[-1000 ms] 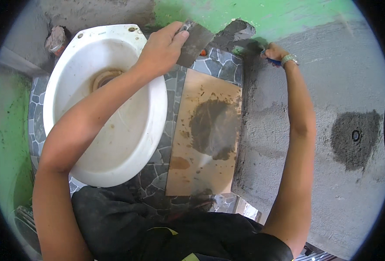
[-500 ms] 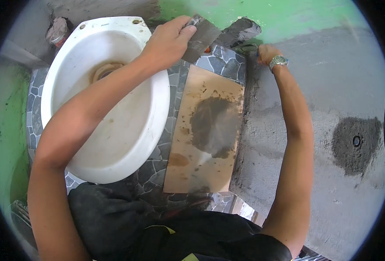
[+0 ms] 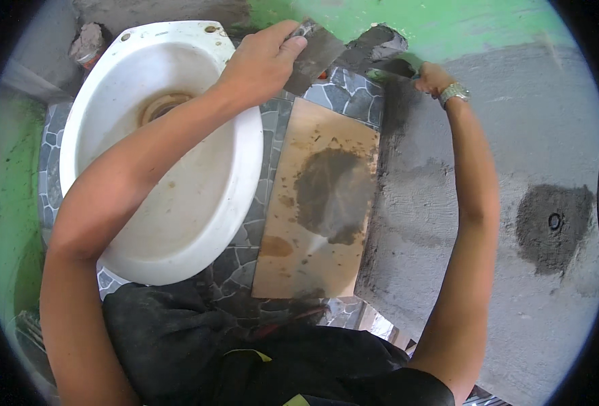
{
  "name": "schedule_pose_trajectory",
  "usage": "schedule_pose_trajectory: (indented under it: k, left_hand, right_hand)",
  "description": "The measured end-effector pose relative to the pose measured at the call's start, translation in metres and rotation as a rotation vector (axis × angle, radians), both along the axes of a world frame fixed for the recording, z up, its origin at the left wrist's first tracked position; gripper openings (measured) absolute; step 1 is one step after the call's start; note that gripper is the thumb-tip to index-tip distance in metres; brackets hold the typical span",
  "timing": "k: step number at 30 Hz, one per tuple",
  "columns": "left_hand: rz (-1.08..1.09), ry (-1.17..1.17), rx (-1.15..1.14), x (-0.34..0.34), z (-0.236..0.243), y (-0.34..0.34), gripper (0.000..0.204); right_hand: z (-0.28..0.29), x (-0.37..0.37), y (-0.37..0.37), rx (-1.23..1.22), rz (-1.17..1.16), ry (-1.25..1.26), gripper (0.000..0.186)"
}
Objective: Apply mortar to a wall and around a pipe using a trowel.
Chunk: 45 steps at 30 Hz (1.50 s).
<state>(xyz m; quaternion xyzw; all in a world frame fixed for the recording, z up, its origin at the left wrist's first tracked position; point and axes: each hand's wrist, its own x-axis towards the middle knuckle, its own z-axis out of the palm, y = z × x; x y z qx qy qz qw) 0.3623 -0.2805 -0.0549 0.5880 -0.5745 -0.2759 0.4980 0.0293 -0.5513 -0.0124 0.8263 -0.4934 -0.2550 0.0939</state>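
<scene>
My left hand (image 3: 267,59) is closed on a flat, mortar-smeared grey plate (image 3: 316,59), held tilted beyond the toilet's right rim. Just right of the plate, a dark lump of wet mortar (image 3: 374,49) sits against the green wall. My right hand (image 3: 436,79), with a metal watch on its wrist, grips a trowel whose dark blade (image 3: 401,67) points left below that mortar. The fingers partly cover the trowel's handle. Under my left forearm lies the white toilet bowl (image 3: 184,196).
A brown board (image 3: 279,274) with a wet mortar stain lies on the stone-patterned tiles (image 3: 357,101). On the right, the grey plastered wall (image 3: 536,122) has a dark patch around a small round pipe opening (image 3: 555,221). A mortar-filled container (image 3: 88,46) stands beyond the toilet.
My right hand and the trowel have shifted right and slightly away from me, and the dark blade shows more. My left hand and the plate have hardly moved.
</scene>
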Motion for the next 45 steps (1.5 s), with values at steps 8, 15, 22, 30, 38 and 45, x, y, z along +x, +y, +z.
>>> schedule_pose_trajectory:
  k: [8, 15, 22, 30, 38, 45]
  left_hand:
    - [0.023, -0.018, -0.011, -0.001, -0.004, -0.003, 0.036]
    - [0.023, 0.005, -0.031, -0.001, -0.003, -0.003, 0.036]
    - [0.029, -0.036, 0.006, 0.005, -0.002, 0.002, 0.036]
    - [0.01, 0.032, -0.055, -0.007, -0.003, -0.007, 0.035]
    - [0.035, 0.029, 0.052, 0.003, 0.002, -0.001, 0.033]
    - [0.008, 0.06, -0.014, -0.006, 0.006, -0.005, 0.033]
  right_hand:
    - [-0.02, 0.043, 0.034, -0.069, 0.167, 0.04, 0.038]
    - [0.015, 0.035, 0.012, -0.022, 0.041, 0.042, 0.038]
    - [0.049, 0.044, 0.043, -0.007, -0.138, 0.036, 0.039]
    - [0.021, 0.0, 0.013, -0.14, 0.121, -0.075, 0.033]
    - [0.052, 0.018, 0.039, -0.054, -0.091, 0.052, 0.038]
    - [0.024, -0.016, 0.033, -0.148, 0.066, 0.058, 0.038]
